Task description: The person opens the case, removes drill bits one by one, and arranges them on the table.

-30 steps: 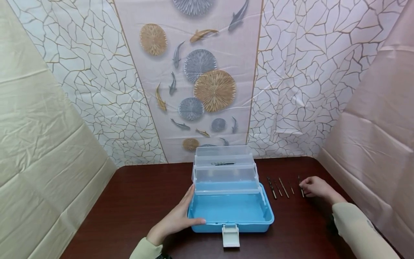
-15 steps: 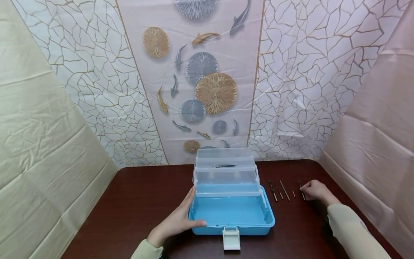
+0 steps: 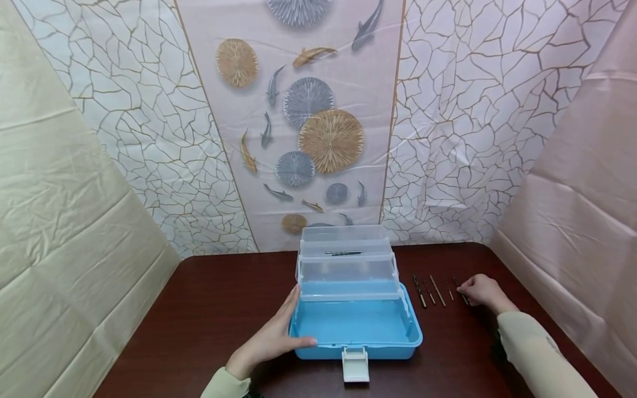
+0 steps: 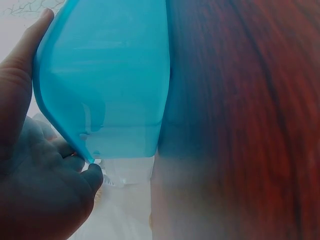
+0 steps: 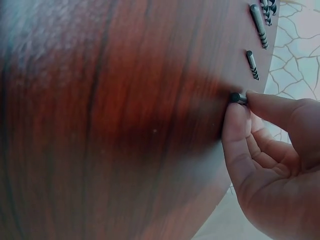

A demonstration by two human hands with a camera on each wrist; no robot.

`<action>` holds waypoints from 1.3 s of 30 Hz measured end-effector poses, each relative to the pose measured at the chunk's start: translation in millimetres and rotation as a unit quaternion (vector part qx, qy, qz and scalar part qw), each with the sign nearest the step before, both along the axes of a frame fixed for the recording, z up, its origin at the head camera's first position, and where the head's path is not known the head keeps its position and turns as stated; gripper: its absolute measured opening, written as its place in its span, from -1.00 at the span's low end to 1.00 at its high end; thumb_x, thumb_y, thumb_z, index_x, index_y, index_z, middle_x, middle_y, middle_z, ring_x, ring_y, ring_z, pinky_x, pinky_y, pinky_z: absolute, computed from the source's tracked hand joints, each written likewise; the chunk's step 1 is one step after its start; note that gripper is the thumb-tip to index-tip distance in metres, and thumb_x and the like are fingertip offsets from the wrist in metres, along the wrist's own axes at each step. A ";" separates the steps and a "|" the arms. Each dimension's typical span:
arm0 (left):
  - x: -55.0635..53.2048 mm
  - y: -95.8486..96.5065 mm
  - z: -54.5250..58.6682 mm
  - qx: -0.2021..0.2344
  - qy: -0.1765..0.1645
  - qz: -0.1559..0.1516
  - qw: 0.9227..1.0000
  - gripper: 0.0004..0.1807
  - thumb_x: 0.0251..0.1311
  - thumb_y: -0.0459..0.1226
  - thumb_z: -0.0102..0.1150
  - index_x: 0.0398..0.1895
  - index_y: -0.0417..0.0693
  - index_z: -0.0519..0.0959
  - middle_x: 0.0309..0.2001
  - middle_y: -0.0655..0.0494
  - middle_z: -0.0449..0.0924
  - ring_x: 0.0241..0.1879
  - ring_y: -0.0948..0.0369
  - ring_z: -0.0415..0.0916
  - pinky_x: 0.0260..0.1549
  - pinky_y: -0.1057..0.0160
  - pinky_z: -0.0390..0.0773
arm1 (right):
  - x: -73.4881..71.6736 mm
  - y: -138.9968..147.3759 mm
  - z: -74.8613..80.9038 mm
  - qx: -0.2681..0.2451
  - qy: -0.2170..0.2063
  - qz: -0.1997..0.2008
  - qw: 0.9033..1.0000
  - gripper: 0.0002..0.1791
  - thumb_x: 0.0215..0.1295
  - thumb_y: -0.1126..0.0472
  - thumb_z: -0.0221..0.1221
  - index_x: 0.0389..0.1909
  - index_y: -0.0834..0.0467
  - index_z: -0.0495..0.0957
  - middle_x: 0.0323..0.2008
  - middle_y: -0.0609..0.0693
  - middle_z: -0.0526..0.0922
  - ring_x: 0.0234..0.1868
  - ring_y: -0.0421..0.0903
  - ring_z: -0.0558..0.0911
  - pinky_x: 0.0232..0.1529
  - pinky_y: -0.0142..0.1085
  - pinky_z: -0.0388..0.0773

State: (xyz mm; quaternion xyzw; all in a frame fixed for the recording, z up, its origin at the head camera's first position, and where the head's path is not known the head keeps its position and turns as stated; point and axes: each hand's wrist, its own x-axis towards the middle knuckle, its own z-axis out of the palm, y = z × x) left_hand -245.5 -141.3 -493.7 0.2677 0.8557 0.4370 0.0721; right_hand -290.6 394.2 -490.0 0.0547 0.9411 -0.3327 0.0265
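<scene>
Pinching a slim dark metal drill bit (image 5: 236,98) at its near end, the thumb and forefinger of the right hand (image 3: 481,290) stand almost together, with the bit on the dark red-brown wooden table (image 3: 219,309). Four other metal drill bits (image 3: 438,291) lie side by side to the left of those fingertips. The left hand (image 3: 271,334) spans wide, fingers straight along the left side of an open light-blue plastic toolbox (image 3: 355,352), thumb on its front rim. Beyond those fingers rise tiered clear plastic trays (image 3: 348,271), the upper tier holding two thin dark bits (image 3: 343,253). Against a second ago, the pinched bit has shifted slightly leftward, nearer its neighbour, and slants more; the left hand matches its earlier place.
</scene>
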 end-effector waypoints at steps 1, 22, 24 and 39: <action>0.1 0.0 0.2 0.001 0.000 0.000 1.000 0.30 0.11 -0.01 0.50 0.66 0.10 -0.30 0.63 0.07 -0.40 0.57 -0.01 -0.29 0.39 -0.26 0.03 | -0.3 0.1 -0.4 0.002 0.005 0.004 1.000 -0.78 0.38 0.32 0.16 -0.40 0.41 0.63 -0.54 0.00 0.57 -0.51 -0.17 0.61 -0.42 -0.23 0.64; 1.0 0.2 3.5 0.002 -0.008 -0.005 1.000 0.28 0.13 -0.03 0.49 0.66 0.10 -0.31 0.63 0.08 -0.41 0.57 0.00 -0.32 0.40 -0.26 0.01 | 0.9 0.6 -2.4 -0.008 0.006 -0.006 1.000 -0.77 0.39 0.28 0.18 -0.33 0.41 0.63 -0.47 0.03 0.59 -0.48 -0.16 0.61 -0.40 -0.21 0.64; 1.1 0.1 3.3 0.003 -0.009 -0.005 1.000 0.28 0.13 -0.03 0.49 0.66 0.10 -0.31 0.63 0.08 -0.41 0.57 0.00 -0.32 0.40 -0.25 0.01 | 1.1 0.7 -1.7 -0.007 0.005 -0.006 1.000 -0.75 0.40 0.26 0.17 -0.33 0.41 0.63 -0.47 0.03 0.59 -0.48 -0.16 0.62 -0.40 -0.20 0.64; -0.6 0.1 0.3 0.000 -0.006 -0.002 1.000 0.29 0.12 -0.01 0.49 0.65 0.13 -0.32 0.63 0.01 -0.40 0.57 -0.03 -0.30 0.39 -0.27 0.03 | 4.6 -1.0 6.4 0.007 0.020 -0.012 1.000 -0.60 0.47 0.14 0.12 -0.18 0.50 0.54 -0.47 0.12 0.57 -0.50 -0.09 0.61 -0.44 -0.20 0.63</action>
